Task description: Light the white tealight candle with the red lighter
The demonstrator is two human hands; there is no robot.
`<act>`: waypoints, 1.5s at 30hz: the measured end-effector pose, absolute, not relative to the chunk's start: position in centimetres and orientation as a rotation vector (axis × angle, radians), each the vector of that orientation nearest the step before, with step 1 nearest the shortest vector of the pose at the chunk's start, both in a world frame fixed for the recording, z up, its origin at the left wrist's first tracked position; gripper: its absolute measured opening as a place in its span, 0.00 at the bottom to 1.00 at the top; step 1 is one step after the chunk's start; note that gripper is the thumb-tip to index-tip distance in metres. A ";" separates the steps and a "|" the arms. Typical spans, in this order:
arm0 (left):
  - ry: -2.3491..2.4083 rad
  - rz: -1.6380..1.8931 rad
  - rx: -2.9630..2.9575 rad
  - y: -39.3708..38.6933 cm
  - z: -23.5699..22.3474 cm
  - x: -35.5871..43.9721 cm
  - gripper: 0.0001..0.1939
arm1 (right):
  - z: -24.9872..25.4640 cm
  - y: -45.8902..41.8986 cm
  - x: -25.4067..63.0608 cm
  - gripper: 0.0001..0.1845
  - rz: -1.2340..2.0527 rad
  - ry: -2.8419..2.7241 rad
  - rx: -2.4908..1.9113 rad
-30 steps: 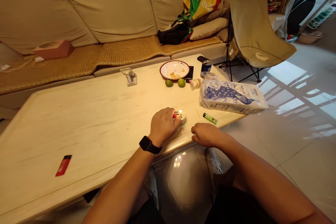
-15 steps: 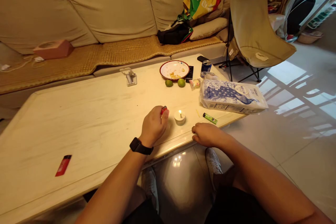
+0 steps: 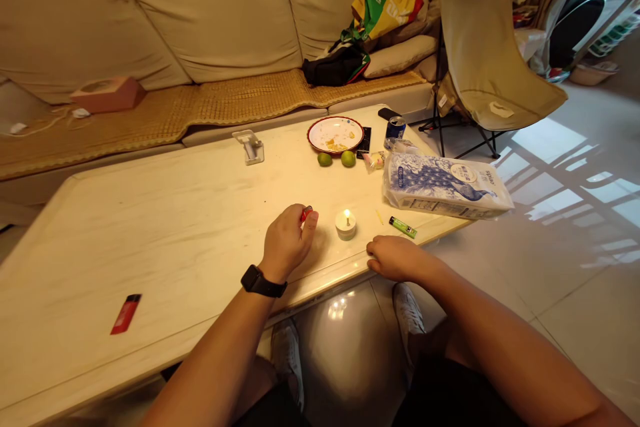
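My left hand (image 3: 291, 240), wearing a black watch (image 3: 263, 281), is closed around a red lighter (image 3: 307, 213); only the lighter's top end shows. Just right of it a small white candle (image 3: 345, 225) stands upright with a lit flame, apart from the fingers. My right hand (image 3: 395, 257) rests at the table's front edge with its fingers curled, and their inner side is hidden. Beyond that hand lies a green lighter (image 3: 403, 227), with a thin yellowish stick (image 3: 379, 217) beside it. Another red lighter (image 3: 125, 314) lies far to the left on the table (image 3: 175, 233).
A tissue pack (image 3: 445, 183) lies at the table's right end. Behind are a plate (image 3: 320, 128) with food scraps, two green fruits (image 3: 336, 159), a blue can (image 3: 395, 128) and a grey-white stand (image 3: 249, 147). A sofa (image 3: 215, 27) and a folding chair (image 3: 480, 60) stand behind the table.
My left hand has drawn slightly left, away from the candle, with the red lighter still in it. The candle flame looks larger. My right hand stays at the table edge.
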State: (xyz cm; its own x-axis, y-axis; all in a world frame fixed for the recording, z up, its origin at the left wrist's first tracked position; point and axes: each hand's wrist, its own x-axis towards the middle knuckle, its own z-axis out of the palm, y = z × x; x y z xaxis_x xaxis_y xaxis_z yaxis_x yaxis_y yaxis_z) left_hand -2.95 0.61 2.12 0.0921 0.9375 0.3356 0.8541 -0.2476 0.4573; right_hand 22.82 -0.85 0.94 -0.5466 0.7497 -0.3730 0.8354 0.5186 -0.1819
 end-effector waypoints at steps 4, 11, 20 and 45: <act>1.821 0.852 2.215 0.7 2.2 -2.8 0.16 | 0.8 -0.8 22.9 0.16 -0.493 2.531 1.346; 1.819 0.809 2.265 0.7 1.9 -2.7 0.17 | 0.7 -0.8 23.0 0.16 -0.480 2.557 1.351; 1.826 0.783 2.323 0.7 2.1 -1.8 0.17 | 0.9 -0.9 22.8 0.16 -0.484 2.547 1.339; 1.757 0.585 2.627 1.1 1.9 1.5 0.11 | 1.1 -1.0 22.9 0.16 -0.466 2.545 1.332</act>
State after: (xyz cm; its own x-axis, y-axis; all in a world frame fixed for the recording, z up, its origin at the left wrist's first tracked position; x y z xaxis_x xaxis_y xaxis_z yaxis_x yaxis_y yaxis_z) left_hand 1.54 1.05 1.91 0.3372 0.8792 0.3367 0.9055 -0.4007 0.1397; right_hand 22.90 -0.97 1.14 -0.5599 0.7531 -0.3455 0.8266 0.5360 -0.1712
